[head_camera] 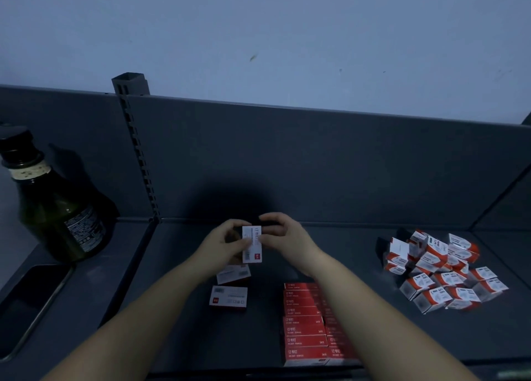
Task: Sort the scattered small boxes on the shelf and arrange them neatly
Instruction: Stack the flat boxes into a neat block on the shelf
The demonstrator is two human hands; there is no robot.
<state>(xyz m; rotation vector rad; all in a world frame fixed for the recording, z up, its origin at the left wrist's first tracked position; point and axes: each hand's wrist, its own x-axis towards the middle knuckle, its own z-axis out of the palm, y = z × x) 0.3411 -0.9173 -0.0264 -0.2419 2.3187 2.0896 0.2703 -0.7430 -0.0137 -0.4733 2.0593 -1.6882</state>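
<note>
Here, just below the centre of the frame, holds a small white box [252, 244] upright between both hands, raised clear of the dark shelf [172, 309]. Pinches its left edge with the curled fingers and thumb of the left hand [227, 244]. Grips its right edge with the curled fingers of the right hand [283, 237]. Shows a red square mark at that box's lower right corner and small print along its face. Shows two more white boxes lower and a little left of centre: a tilted box [233, 274] partly hidden under the left wrist, and a flat box [228, 298] just below it, not touching it. Shows, at lower centre-right, red boxes [306, 323] laid flat in two tidy touching columns running toward the bottom edge, partly covered by the right forearm. Shows, at the right of the frame, a loose heap of red-and-white boxes [439, 268] tumbled at all angles, well apart from the red columns. Shows, at the left edge, a dark green bottle [57, 214] with a black cap and printed label, standing on the neighbouring shelf section, and a dark flat phone [28, 309] in the lower left corner. Shows, behind everything, a grey back panel [287, 165] with a slotted upright post [138, 150] at upper left.
</note>
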